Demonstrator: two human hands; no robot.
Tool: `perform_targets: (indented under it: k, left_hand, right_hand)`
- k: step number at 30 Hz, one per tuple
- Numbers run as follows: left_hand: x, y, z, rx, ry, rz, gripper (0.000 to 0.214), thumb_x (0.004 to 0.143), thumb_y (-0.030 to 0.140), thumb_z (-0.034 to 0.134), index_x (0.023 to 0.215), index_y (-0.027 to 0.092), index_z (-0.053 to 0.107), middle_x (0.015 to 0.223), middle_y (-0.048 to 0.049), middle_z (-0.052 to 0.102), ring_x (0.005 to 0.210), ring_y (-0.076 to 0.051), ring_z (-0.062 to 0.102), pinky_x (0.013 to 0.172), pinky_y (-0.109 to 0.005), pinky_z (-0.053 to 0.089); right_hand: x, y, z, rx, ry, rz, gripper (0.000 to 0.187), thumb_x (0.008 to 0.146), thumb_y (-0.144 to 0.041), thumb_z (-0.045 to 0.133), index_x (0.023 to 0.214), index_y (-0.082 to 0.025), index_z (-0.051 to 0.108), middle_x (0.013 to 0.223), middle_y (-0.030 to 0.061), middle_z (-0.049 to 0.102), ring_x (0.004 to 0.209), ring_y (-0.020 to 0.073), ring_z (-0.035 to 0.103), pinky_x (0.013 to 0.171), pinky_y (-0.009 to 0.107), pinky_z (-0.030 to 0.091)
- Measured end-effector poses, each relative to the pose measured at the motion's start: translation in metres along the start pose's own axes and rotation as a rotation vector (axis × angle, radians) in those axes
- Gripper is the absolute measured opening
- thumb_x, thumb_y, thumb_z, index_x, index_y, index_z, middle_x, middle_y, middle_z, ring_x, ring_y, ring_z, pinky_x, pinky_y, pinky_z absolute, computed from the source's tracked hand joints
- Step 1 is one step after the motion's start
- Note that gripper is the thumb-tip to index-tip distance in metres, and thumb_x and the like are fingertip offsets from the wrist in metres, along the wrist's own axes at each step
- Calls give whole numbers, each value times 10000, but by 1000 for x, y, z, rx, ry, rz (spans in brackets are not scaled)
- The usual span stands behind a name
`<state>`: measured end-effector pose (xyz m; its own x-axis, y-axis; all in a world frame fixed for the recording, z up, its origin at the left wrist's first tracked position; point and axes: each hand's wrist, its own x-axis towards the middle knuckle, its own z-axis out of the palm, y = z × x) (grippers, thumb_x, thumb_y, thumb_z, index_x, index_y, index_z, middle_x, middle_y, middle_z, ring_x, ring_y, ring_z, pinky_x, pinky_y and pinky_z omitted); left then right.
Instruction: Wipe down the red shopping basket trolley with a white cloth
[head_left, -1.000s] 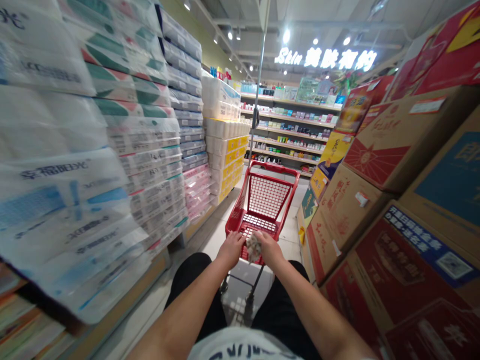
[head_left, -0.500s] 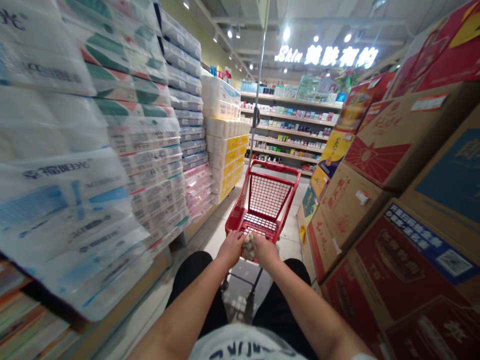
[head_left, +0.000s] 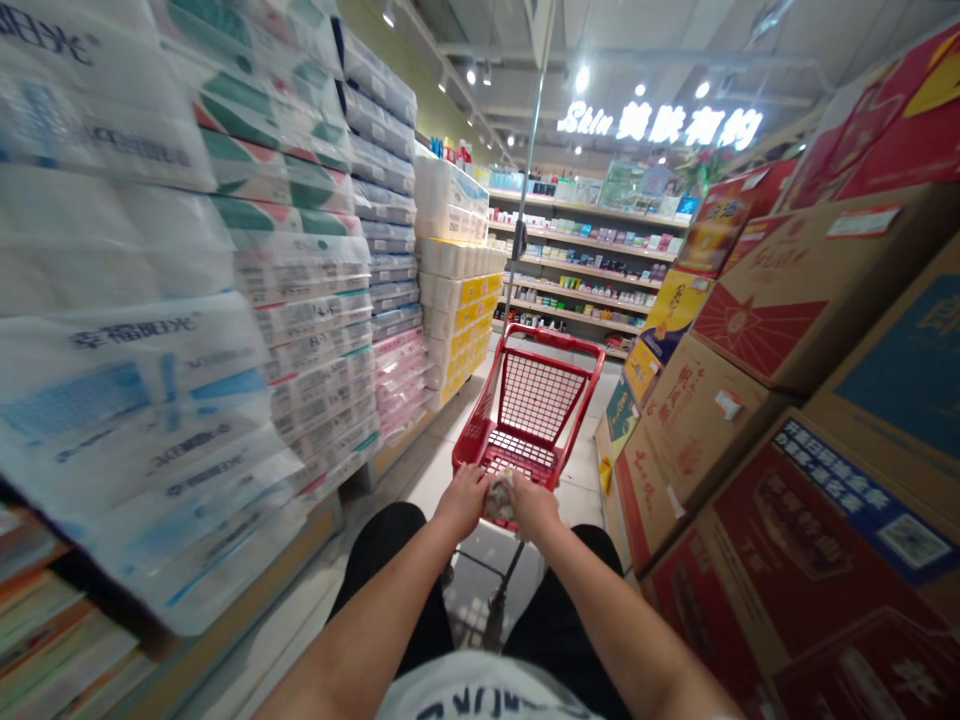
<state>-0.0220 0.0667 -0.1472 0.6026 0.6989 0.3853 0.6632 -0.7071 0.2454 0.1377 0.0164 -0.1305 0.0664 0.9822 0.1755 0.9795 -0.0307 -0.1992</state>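
A red plastic shopping cart [head_left: 526, 445] with a grid front panel stands straight ahead of me. My left hand [head_left: 461, 500] is closed over the cart's near edge at its left end. On the right part of that edge, my right hand [head_left: 534, 506] is closed too. Between them, touching the fingers, sits a small off-white and brownish crumpled thing [head_left: 500, 498] whose kind I cannot make out. The handle itself is mostly hidden under both hands. No goods show in the part of the basket I can see.
On the left, tall stacks of wrapped tissue packs [head_left: 315, 320] line the aisle. Cardboard cartons [head_left: 757, 300] are piled on the right. A glass door edge with a dark handle [head_left: 520, 240] stands ahead, before shelves of small boxes [head_left: 592, 238]. Pale floor tiles [head_left: 427, 455] lie between.
The view has shifted slightly, so the shelves and sign sit a little lower and farther right. Both hands keep their places on the cart.
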Motion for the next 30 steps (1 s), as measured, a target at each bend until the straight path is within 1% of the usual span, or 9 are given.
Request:
perform_targets:
  k: [2,5,7,13,16,19,23,27,30]
  left_hand:
    - [-1,-1,0,2,1,2,366,813,101,480,1145,206,592,1045,-81,586,1071,-231,469,1079,-478,280]
    - [-2,-2,0,19,27,8,348,825,92,453,1132,171,595,1058,-95,589,1071,-231,472,1087,-462,273]
    - [-3,-3,1,28,33,12,349,828,85,438,1129,161,597,1061,-100,594,1072,-232,475,1089,-456,272]
    - [-4,-3,-1,35,18,-6,375,786,93,497,1137,183,593,1073,-85,597,1065,-232,480,1093,-453,271]
    - [-4,-5,-1,33,19,-7,365,793,98,491,1133,178,597,1063,-84,600,1058,-226,485,1095,-436,275]
    - [-3,-6,-2,28,23,-5,369,805,89,463,1137,177,597,1068,-84,599,1067,-221,485,1103,-435,263]
    - [-3,-4,-5,48,8,-15,375,797,83,461,1128,188,602,1051,-70,604,1056,-219,486,1094,-432,278]
    - [-2,-3,-4,73,3,-33,362,820,88,432,1125,181,604,1055,-72,605,1069,-217,480,1095,-431,278]
    - [-1,-4,-1,78,5,-33,363,823,93,436,1136,185,597,1073,-72,600,1087,-219,474,1101,-442,265]
  right_hand:
    - [-1,0,0,-18,2,-48,294,967,-378,369,1190,-274,531,906,49,695,759,175,658,674,254,435]
    - [-6,2,3,-22,51,-258,335,916,-237,442,1241,-274,511,1029,52,676,900,187,636,753,250,432]
    - [-8,2,3,0,66,-324,370,899,-215,455,1261,-275,501,1072,52,666,950,192,620,781,250,425]
    - [-7,-4,-9,56,-20,-81,340,961,-359,367,1259,-268,503,892,59,707,739,193,659,640,267,431]
    - [-6,-5,-7,78,6,-152,326,955,-314,390,1258,-287,507,978,44,702,826,188,664,689,265,453]
    - [-4,-2,-2,61,104,-221,320,938,-276,435,1242,-260,535,1188,71,632,1057,202,603,844,292,449]
    - [2,1,-1,23,162,-142,323,968,-354,370,1129,-209,610,1256,117,578,1096,230,575,895,353,437]
    - [5,1,-4,4,26,-115,393,970,-271,343,1352,-232,426,1114,93,645,1006,206,613,847,335,432]
    - [1,-2,-5,-25,32,-177,520,912,-196,425,1413,-295,324,1330,93,514,1060,208,587,840,319,416]
